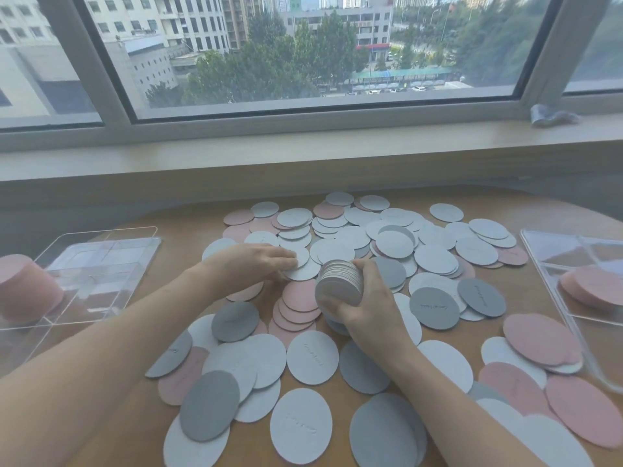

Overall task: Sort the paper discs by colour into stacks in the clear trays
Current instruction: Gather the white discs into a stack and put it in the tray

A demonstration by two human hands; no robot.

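We see a broad wooden table (337, 385) under a wide window (303, 55) that looks out on buildings and trees. Across the table lies a loose spread of round paper discs (435, 259) in three colours: pale white, pink and dark grey. There are too many, and they overlap too much, for us to count them; white is the most common.

There are two clear plastic trays. The left tray (101, 264) holds one tall stack of pink discs (23, 291) at its left side. The right tray (580, 261) holds a low, slumped pile of pink discs (596, 291).

Near the middle, the right hand (367, 305) is wrapped around a thick bundle of white discs (338, 284), held on edge with its flat face turned toward us and to the left. Just left of it, the left hand (256, 261) lies flat with straight fingers pressing on a loose white disc (300, 269) on the table.

That disc lies between the two hands, almost touching the bundle, and the left hand is already on it. We judge that it joins the bundle next, with a short slide to the right.
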